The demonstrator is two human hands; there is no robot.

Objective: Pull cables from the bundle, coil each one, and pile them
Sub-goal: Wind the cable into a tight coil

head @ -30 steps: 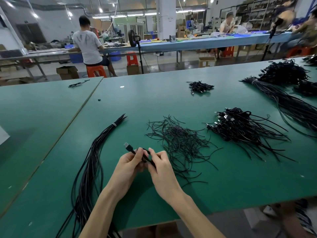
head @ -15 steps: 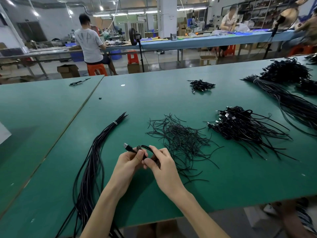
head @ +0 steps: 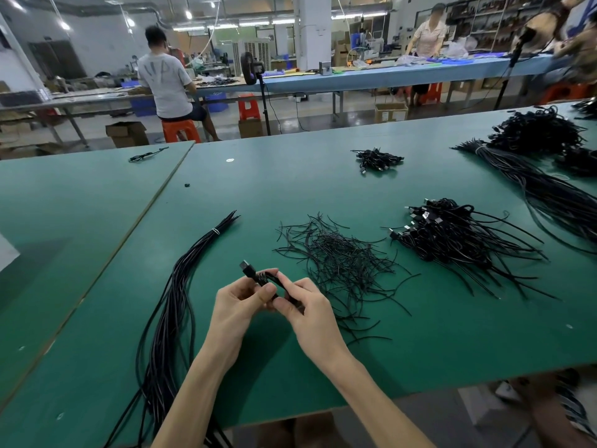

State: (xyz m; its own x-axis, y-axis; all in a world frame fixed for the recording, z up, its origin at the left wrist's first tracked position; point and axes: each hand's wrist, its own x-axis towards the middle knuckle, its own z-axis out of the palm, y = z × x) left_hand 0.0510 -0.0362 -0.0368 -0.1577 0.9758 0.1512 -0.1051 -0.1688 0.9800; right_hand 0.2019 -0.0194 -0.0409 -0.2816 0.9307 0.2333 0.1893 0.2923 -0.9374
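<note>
Right now we are holding one thin black cable point(head: 262, 279) between both hands, just above the matte green table point(head: 420, 344). Our left hand point(head: 237, 302) is curling around its folded loops, and our right hand point(head: 310, 313) is pinching the same loops from the other side, so the two hands are touching at the fingertips. The cable's blocky rectangular plug point(head: 245, 266) is sticking out past the left fingers, pointing away from us; how many loops are packed inside the grip we cannot tell.

Left of the left hand, the bundle point(head: 181, 286) of long, smooth, rubbery black cables is lying in a sagging sweep, cinched near its far end by a pale band point(head: 214, 232) and trailing off the near edge of the table. Just beyond the right hand, a loose, wiry tangle of short black ties point(head: 336, 260) is spreading flat. Farther right of that hand, the pile of coiled cables point(head: 452, 236) is resting with squared plugs showing and thin tails fanning outward.
</note>
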